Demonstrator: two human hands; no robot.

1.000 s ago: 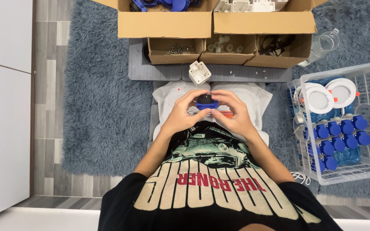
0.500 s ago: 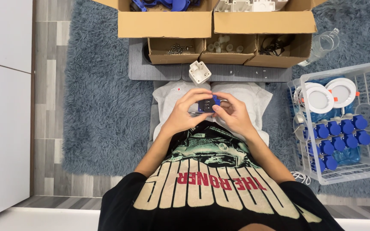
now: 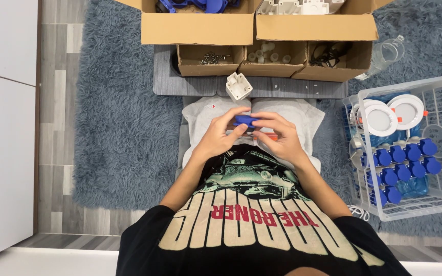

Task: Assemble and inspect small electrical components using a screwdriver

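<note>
Nearest to us is our own black printed T-shirt [image 3: 251, 230], and just beyond it our two hands meet over our lap. Our left hand [image 3: 220, 138] and our right hand [image 3: 278, 137] both hold a small blue plastic part [image 3: 245, 120] — the fingers [image 3: 234, 113] of each hand are curled closed around it from either side, thumbs underneath. A short orange-red piece [image 3: 267, 137] shows just under the right hand; we cannot tell what it is. Our knees are covered in light grey cloth [image 3: 205, 110] and rest on a shaggy blue-grey rug [image 3: 124, 128].

To our right, on the rug, stands a white wire basket [image 3: 436, 199] holding rows of blue plastic caps [image 3: 405, 153], with round white disc-shaped fittings [image 3: 392, 113] at its far end.

Just past our knees a small white plastic housing [image 3: 239, 86] sits on a low grey worktop [image 3: 190, 87]. Behind it stand three small open cardboard boxes [image 3: 267, 64] — one with metal screws, one with pale cylindrical bits, one with dark cables. A clear plastic jug [image 3: 384, 53] lies tilted at their right. Farthest off, two large cardboard cartons [image 3: 257, 25] hold blue parts and white parts.
</note>
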